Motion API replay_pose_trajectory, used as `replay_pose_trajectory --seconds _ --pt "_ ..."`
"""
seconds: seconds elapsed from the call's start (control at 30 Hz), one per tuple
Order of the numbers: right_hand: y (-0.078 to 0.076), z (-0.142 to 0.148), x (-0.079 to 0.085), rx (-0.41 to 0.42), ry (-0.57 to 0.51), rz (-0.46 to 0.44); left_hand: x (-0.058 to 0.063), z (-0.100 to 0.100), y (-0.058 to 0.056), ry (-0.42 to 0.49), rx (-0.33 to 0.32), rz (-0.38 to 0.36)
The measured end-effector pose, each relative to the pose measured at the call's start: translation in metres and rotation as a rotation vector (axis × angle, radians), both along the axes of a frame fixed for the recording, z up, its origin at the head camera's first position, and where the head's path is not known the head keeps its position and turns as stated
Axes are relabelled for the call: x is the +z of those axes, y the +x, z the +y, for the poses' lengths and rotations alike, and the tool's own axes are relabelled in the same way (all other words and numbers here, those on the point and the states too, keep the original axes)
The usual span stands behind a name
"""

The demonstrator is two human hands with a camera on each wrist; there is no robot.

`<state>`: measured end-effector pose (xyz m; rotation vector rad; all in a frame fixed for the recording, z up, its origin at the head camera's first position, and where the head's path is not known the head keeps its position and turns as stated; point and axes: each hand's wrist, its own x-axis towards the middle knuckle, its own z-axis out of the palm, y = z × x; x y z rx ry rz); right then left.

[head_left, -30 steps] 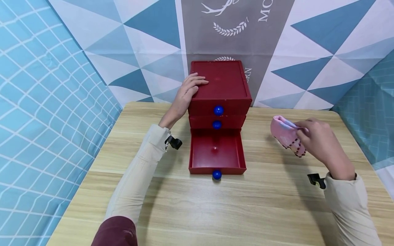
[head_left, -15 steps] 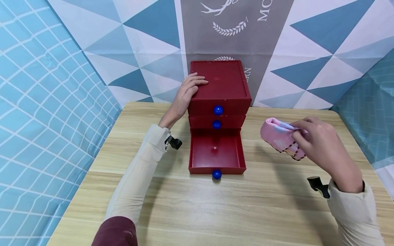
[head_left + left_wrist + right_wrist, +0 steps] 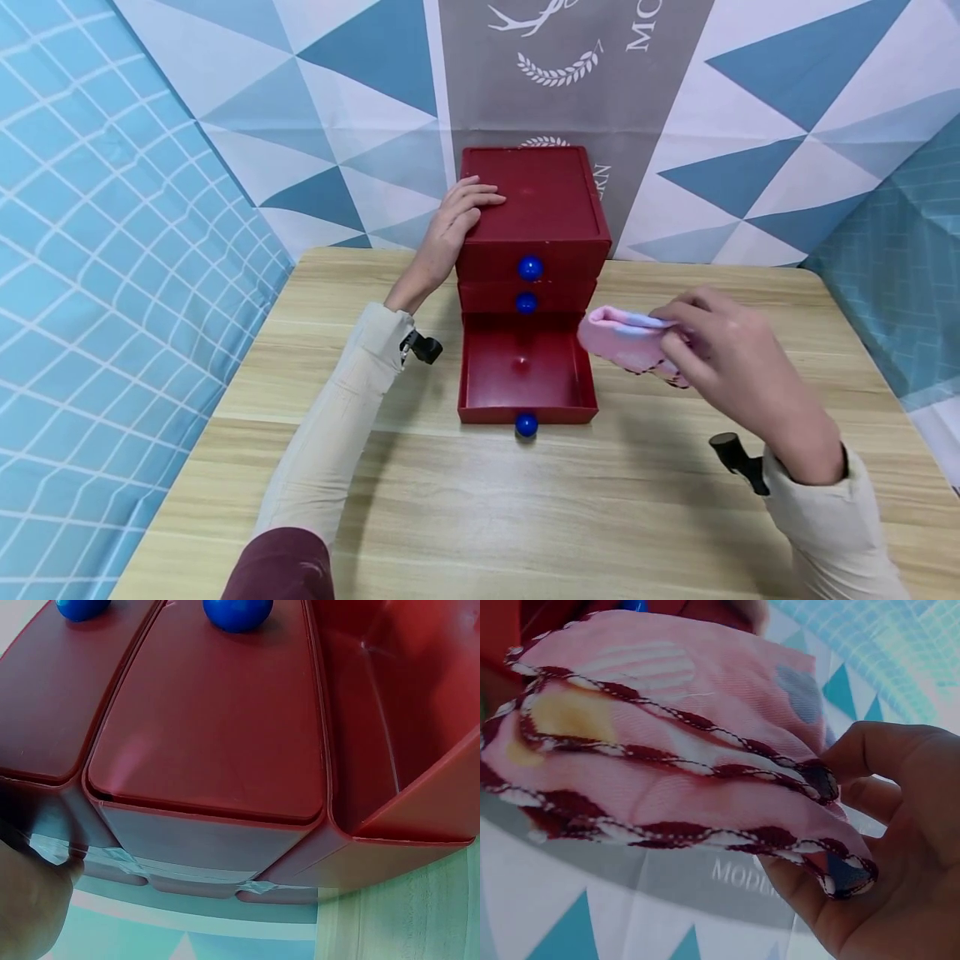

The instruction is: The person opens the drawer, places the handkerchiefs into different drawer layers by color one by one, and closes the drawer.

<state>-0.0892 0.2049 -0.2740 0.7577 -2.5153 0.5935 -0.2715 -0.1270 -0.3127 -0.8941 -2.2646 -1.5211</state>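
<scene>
A red cabinet (image 3: 528, 196) of three stacked drawers with blue knobs stands at the back of the table. Its bottom drawer (image 3: 525, 375) is pulled out and shows a bare floor. My left hand (image 3: 450, 221) rests on the cabinet's top left edge, fingers extended over the top. To the right, my right hand (image 3: 738, 367) pinches a folded pink handkerchief (image 3: 626, 337) by one end, thumb against fingers. The handkerchief hangs above the table, its far end overlapping the drawer's right edge in the head view. The right wrist view shows its dark red and white stitched borders (image 3: 667, 832).
A light wood table (image 3: 525, 517) carries the cabinet. Patterned blue, white and grey sheets (image 3: 360, 100) hang close behind it, and a blue gridded sheet (image 3: 112, 292) hangs along the left side.
My right hand has moved left with the handkerchief, from the table's right part to beside the open bottom drawer. The left hand has stayed on the cabinet.
</scene>
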Motion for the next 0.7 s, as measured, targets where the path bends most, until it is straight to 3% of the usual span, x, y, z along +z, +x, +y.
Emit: replay_pose_trajectory --seconds 0.3,0.57,0.7 --pt "-0.010 -0.031 -0.004 0.164 -0.046 -0.005 0.025 0.005 0.027 0.011 -0.032 -0.008" --pt "-0.020 -0.048 -0.013 0.231 -0.079 -0.029 0.002 0.000 0.002 0.003 -0.005 0.018" --pt "-0.022 -0.056 -0.019 0.247 -0.106 -0.054 -0.002 -0.002 -0.003 -0.010 0.001 0.030"
